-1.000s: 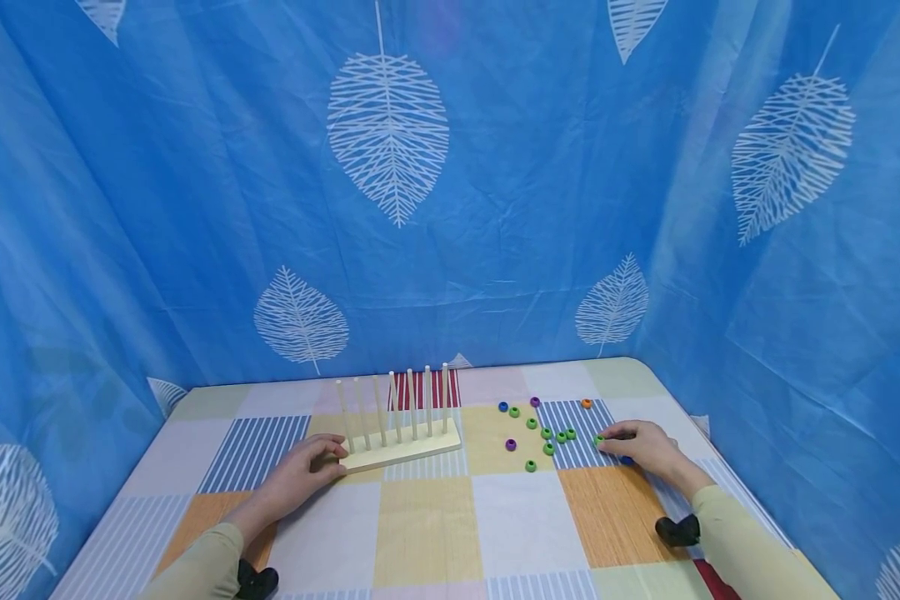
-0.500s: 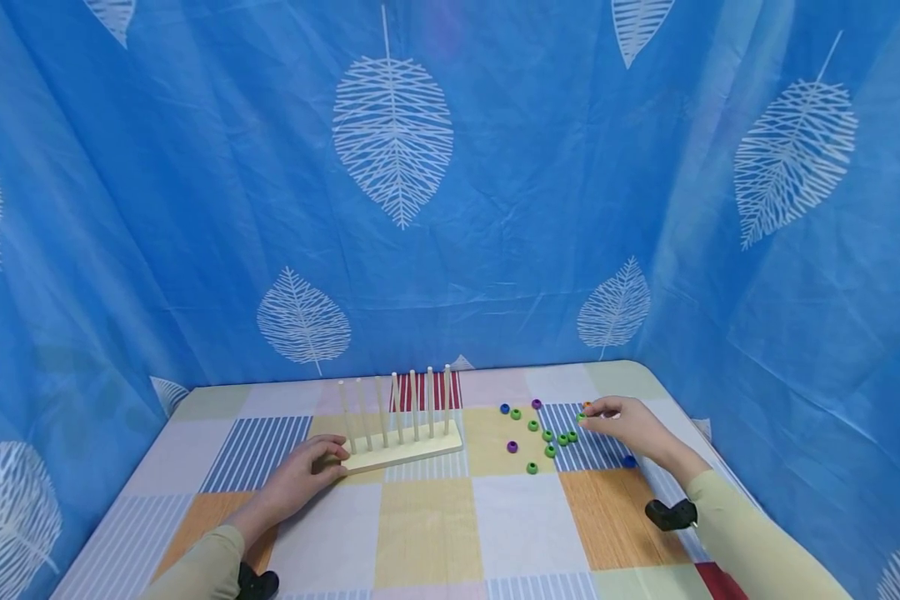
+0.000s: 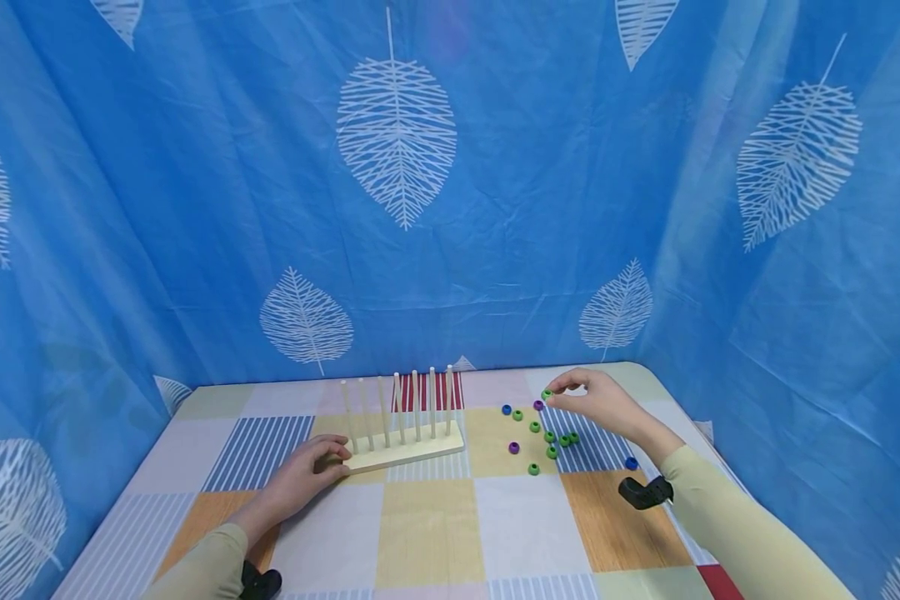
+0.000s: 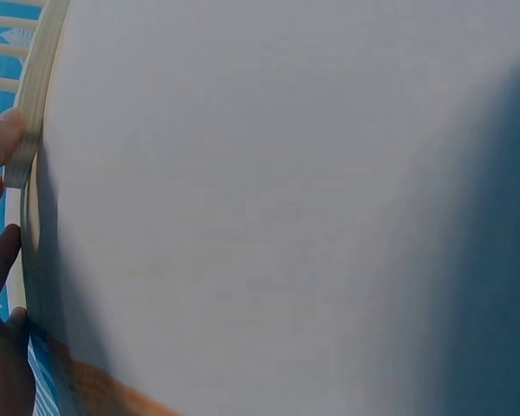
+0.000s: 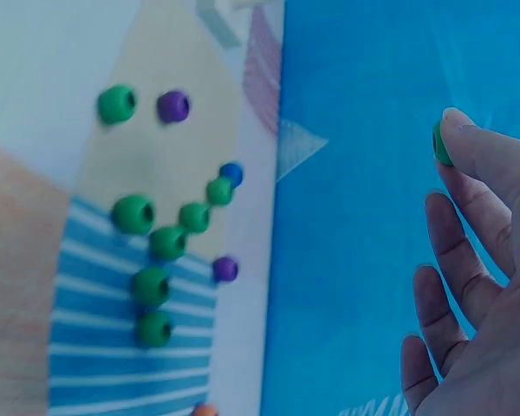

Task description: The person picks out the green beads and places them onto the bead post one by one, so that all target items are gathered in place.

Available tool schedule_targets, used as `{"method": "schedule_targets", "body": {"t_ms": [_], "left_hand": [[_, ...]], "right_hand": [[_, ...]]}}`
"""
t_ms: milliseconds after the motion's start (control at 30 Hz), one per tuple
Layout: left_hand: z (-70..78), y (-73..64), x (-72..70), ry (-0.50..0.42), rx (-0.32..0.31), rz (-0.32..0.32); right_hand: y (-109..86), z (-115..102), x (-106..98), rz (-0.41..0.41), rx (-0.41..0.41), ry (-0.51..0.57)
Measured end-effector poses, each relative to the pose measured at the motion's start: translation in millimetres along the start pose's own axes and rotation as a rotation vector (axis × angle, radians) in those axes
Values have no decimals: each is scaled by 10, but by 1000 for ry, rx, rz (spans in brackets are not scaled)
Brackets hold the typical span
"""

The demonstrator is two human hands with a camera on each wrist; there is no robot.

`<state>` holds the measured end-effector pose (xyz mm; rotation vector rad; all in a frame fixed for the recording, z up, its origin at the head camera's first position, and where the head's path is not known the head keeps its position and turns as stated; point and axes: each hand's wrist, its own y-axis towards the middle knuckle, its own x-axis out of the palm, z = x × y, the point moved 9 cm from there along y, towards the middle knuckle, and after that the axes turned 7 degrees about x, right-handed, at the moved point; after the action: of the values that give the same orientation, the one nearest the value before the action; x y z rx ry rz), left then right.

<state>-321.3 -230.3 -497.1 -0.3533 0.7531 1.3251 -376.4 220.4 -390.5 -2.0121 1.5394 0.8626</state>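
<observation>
At the left of the table my left hand (image 3: 300, 479) grips the end of a wooden peg rack (image 3: 412, 450). Several bare pegs stand upright from the rack's base. In the left wrist view the thumb (image 4: 2, 139) lies on the base's edge. My right hand (image 3: 603, 404) pinches a green bead (image 3: 546, 394) between thumb and index finger, raised over the far right part of the table. The right wrist view shows that bead's (image 5: 441, 146) edge at the fingertips, the other fingers loosely bent. Below lie several loose green beads (image 3: 535, 427) with holes.
Between rack and right hand lie a blue bead (image 3: 506, 409) and two purple beads (image 3: 513, 447). Another blue bead (image 3: 631, 462) is nearer the right arm. An orange bead (image 5: 205, 410) shows at the right wrist view's bottom. A blue leaf-print curtain (image 3: 457, 275) surrounds the patchwork-covered table (image 3: 427, 533).
My right hand has lifted the green bead from the right side of the table and carried it up and leftward. My left hand stays at the rack's end.
</observation>
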Motion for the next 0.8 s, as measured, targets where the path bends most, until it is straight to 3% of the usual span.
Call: {"method": "schedule_targets", "body": {"t_ms": [433,800], "left_hand": [[-7,5,-3,22,-17,0],[0,10,6,-5,13,-8]], "right_hand": [[209,-544,59,-38,-88,8],[346,-908,210,-57,-137,7]]}}
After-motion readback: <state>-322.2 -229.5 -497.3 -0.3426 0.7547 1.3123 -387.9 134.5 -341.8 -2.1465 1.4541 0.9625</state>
